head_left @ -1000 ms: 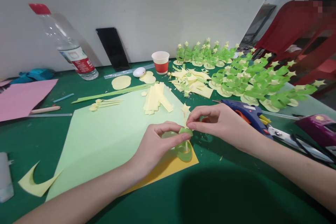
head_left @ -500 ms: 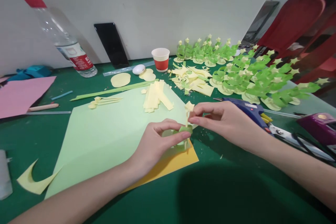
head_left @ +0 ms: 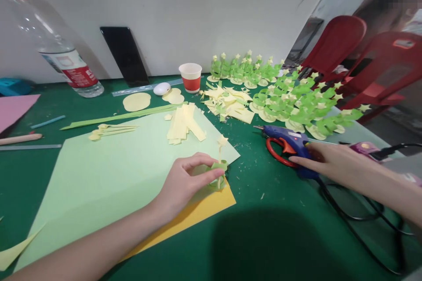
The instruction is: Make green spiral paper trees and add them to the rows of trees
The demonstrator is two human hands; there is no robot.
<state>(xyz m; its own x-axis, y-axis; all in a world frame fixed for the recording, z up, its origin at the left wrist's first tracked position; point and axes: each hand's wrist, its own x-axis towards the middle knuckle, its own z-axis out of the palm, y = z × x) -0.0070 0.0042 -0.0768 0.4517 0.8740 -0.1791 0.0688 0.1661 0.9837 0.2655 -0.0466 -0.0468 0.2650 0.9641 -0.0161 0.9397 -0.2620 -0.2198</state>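
Note:
My left hand (head_left: 184, 182) pinches a curled green paper strip (head_left: 223, 165) between thumb and fingers, over the corner of the paper sheets. The strip curves around a thin pale stick topped with a small yellow paper star (head_left: 223, 140), which stands roughly upright. At the right, my right hand (head_left: 332, 158) is closed around the handle of a blue glue gun (head_left: 286, 134) with a red trigger and a red front loop. Its nozzle points left, and some of its fingers are hidden behind the handle.
A pale green sheet (head_left: 108, 175) lies over a yellow-orange sheet (head_left: 184, 215). Behind are yellow strips (head_left: 184, 123), paper scraps (head_left: 231, 103), a paper cup (head_left: 191, 81), a phone (head_left: 125, 55) and a bottle (head_left: 74, 68). Finished star-topped paper pieces (head_left: 296, 101) crowd the right; a black cable (head_left: 352, 246) loops nearby.
My right hand has left the yellow star and moved right onto the glue gun. My left hand still pinches the green strip. The view has shifted to the right.

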